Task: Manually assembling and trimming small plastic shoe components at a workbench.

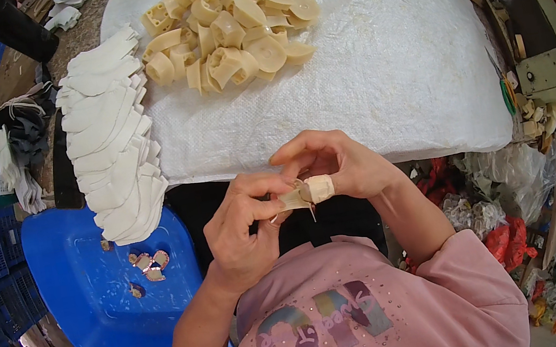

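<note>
In front of my chest, both hands work on one small beige piece [295, 199], which looks like a shoe heel and is partly hidden by fingers. My left hand [237, 218] pinches it from the left, thumb against bent fingers. From the other side my right hand [343, 165] grips it with curled fingers. A whitish wrap [319, 188], seemingly tape, sits at the right thumb. Below it hangs a thin dark sliver, too small to name. Beyond the hands, a pile of cream plastic heels [228, 37] lies on a white woven sheet [384, 58].
Overlapping white cut pieces [110, 129] line the sheet's left edge, hanging over a blue tub [101, 309] with several small wrapped pieces [151, 263] inside. A dark cylinder [18, 29] stands far left. At right are a metal control box [552, 72] and plastic bags [510, 184].
</note>
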A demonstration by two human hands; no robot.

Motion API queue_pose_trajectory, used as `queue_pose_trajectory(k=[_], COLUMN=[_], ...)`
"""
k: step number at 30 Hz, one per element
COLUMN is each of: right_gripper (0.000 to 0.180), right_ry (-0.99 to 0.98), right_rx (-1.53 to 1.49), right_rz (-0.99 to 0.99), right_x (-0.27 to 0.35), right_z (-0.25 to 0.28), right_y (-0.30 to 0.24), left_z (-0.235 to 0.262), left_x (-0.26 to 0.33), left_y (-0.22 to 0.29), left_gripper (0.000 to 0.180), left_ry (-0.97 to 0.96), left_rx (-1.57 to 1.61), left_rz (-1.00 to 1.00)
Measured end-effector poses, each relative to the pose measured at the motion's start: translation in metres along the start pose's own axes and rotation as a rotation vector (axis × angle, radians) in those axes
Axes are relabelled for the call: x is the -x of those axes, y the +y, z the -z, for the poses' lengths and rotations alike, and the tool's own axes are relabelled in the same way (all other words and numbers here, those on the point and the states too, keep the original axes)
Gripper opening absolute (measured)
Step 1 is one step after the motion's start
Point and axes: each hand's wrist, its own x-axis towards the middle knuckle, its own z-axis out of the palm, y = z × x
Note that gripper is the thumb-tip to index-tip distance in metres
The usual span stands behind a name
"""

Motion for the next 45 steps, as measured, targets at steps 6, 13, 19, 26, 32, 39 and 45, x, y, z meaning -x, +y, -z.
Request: queue_pose_trajectory(k=[6, 13, 19, 26, 32, 39, 45], right_gripper=[0.040, 0.033, 0.024, 0.011, 0.009, 0.019, 0.041], right_ry=[0.009, 0.167, 0.169, 0.325, 0.379, 0.205, 0.216], right_rx=[0.116, 0.216, 0.344, 0.556, 0.901, 0.521, 0.255], right_rz=[-0.033, 0.070, 0.401, 0.453, 0.583, 0.528, 0.231], right_x=[-0.002, -0.008, -0.007, -0.008, -0.008, -0.004, 0.003], right_z=[0.000, -0.006, -0.007, -0.017, -0.018, -0.001, -0.008], right_y=[0.004, 0.017, 0.023, 0.026, 0.014, 0.009, -0.005], left_z=[0.000, 0.001, -0.006, -0.014, -0.013, 0.001, 0.001], left_x=[-0.007, 0.001, -0.004, -0.001, -0.002, -0.009, -0.006], left_y=[0.003, -0.008, 0.000, -0.010, -0.005, -0.006, -0.015], left_gripper=[0.022, 0.020, 0.017, 0.008, 0.011, 0.011, 0.017], left_ry=[-0.087, -0.030, 0.235, 0.224, 0.149, 0.090, -0.018], left_rx=[-0.249, -0.169, 0.378, 0.340, 0.126, -0.170, -0.190], left_rz=[-0.128, 0.040, 0.462, 0.387, 0.423, 0.111, -0.175])
